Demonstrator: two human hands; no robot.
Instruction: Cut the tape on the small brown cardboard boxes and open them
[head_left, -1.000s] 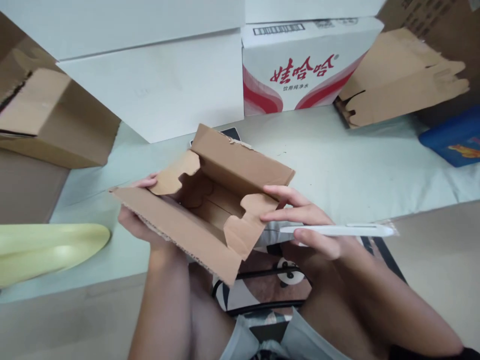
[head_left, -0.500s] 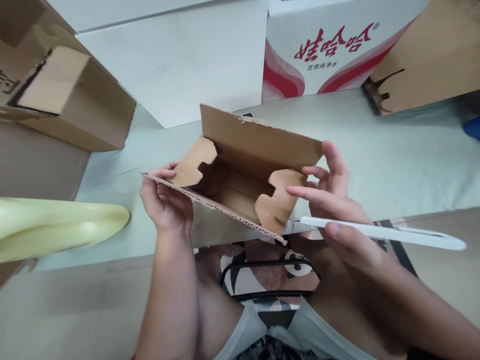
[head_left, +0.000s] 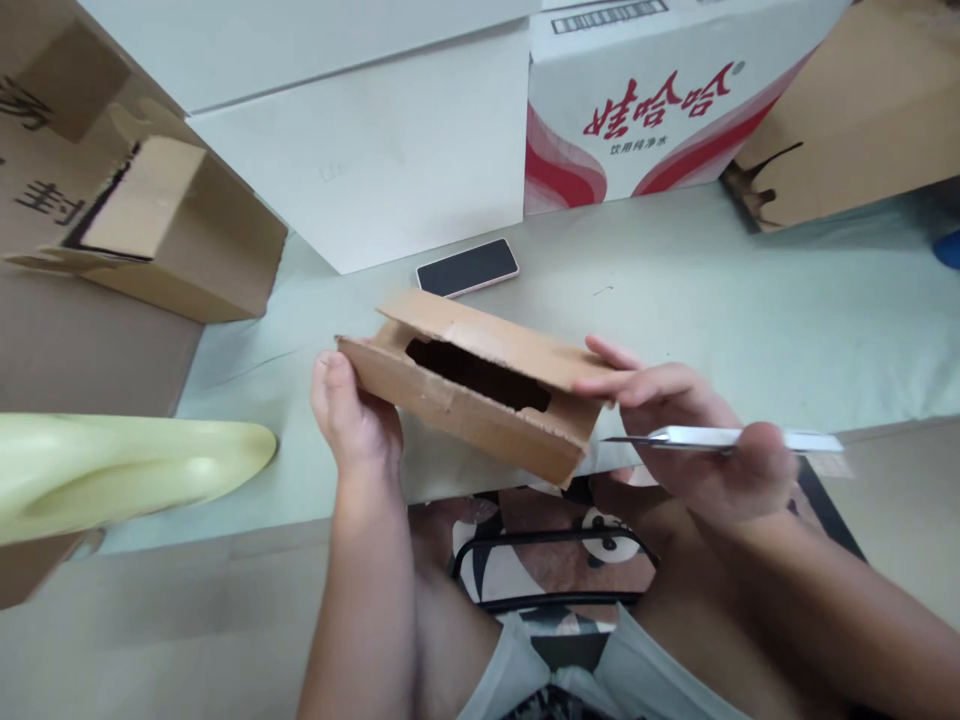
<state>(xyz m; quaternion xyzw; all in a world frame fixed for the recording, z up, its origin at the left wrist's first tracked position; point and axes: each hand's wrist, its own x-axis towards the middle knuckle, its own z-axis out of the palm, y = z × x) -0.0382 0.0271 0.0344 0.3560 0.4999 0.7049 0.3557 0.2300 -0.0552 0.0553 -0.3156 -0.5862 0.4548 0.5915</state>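
A small brown cardboard box [head_left: 465, 410] is held tilted in front of me, with its two long flaps folded inward and a dark gap between them. My left hand [head_left: 356, 420] grips its left end, thumb on the outside of the front flap. In my right hand [head_left: 690, 440] lies a white utility knife [head_left: 724, 439], thumb across the handle, its thin dark blade pointing left towards the box's right end. The fingers of that same hand press on the right end of the back flap. What is inside the box cannot be made out.
A smartphone [head_left: 469, 268] lies on the pale green tabletop [head_left: 787, 320] behind the box. Behind stand a white carton [head_left: 390, 160], a red-and-white carton [head_left: 660, 120] and brown cartons [head_left: 862, 130]. A yellow-green curved object [head_left: 150, 470] juts in at left.
The box's upright back flap and front flap have folded inward, narrowing the opening. The knife has shifted left within my right hand, and the smartphone has come into full view.
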